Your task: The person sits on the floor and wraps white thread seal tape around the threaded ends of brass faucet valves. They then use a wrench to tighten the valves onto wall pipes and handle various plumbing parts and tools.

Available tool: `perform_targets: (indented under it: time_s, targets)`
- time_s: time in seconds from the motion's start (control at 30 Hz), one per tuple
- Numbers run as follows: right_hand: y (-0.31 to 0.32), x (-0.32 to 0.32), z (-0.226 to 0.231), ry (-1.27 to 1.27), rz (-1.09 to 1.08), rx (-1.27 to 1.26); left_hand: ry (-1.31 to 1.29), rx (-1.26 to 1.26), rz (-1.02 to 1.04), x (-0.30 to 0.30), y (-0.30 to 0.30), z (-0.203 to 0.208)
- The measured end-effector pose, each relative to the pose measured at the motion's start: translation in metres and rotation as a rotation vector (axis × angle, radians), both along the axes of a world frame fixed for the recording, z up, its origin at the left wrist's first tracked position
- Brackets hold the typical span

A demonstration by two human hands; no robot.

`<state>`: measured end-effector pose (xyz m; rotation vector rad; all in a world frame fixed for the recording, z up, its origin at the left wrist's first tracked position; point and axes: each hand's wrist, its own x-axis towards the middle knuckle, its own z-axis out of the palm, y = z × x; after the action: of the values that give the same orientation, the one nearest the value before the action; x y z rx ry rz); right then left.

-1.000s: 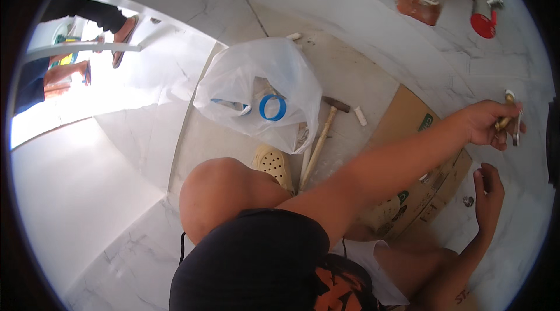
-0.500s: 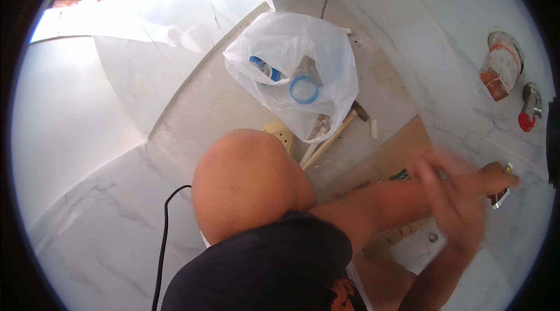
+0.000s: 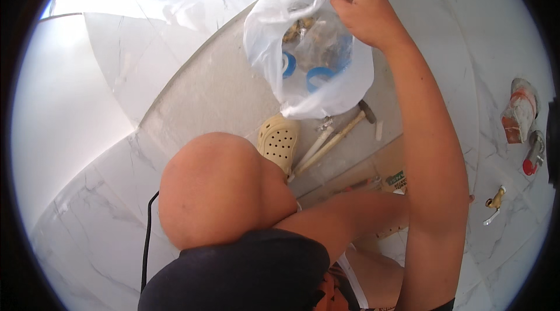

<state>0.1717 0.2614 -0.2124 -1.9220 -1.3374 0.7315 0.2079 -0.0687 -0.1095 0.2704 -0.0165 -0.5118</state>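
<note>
My right hand (image 3: 361, 10) reaches up to a translucent white plastic bag (image 3: 262, 48), its fingers closed on the far right of the rim. Inside the bag lie two blue rings (image 3: 319, 79), crumpled clear plastic and some brass-coloured pieces (image 3: 298, 30). My left arm (image 3: 344, 215) stretches rightward over my lap and passes behind the right forearm. Of my left hand (image 3: 471, 199) only a fingertip shows beyond that forearm, pointing at a brass tap (image 3: 496, 199) on the wall. A gap separates the fingertip from the tap. The left hand's remaining fingers are hidden.
A hammer (image 3: 332, 144) and a white pipe piece (image 3: 315, 146) lie near a cream clog (image 3: 279, 140). Cardboard (image 3: 396, 162) lies under my arms. The right wall bears a red-handled valve (image 3: 529, 165) and a pipe end (image 3: 516, 114). A black cable (image 3: 147, 241) runs at left.
My right hand has moved from beside the left arm up to the bag and taken its rim. The bag's mouth is wider. My left hand has drawn back from the tap. The view has shifted.
</note>
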Motion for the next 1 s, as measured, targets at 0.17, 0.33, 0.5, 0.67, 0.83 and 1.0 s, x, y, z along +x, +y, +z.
perform_targets:
  time_s: [0.17,0.33,0.5,0.67,0.83,1.0]
  targets:
    - [-0.023,-0.033,-0.040,-0.229,0.192,-0.524,0.001,-0.013,-0.034,-0.005,0.001,0.000]
    - [-0.059,-0.021,-0.084,-0.492,0.189,-0.439,0.011,-0.018,-0.062,-0.012,-0.003,-0.002]
    - [-0.066,-0.019,-0.076,-0.588,0.322,-0.501,0.017,0.000,-0.093,-0.018,-0.009,-0.003]
    - [-0.065,0.023,-0.017,-0.580,0.355,-0.892,0.025,0.019,-0.100,-0.023,-0.011,-0.004]
    - [-0.075,0.038,0.007,-0.715,0.399,-1.085,0.021,0.037,-0.106,-0.029,-0.015,-0.004]
    - [-0.087,0.009,-0.020,-0.469,0.224,-0.418,0.024,0.040,-0.115,-0.036,-0.024,-0.003]
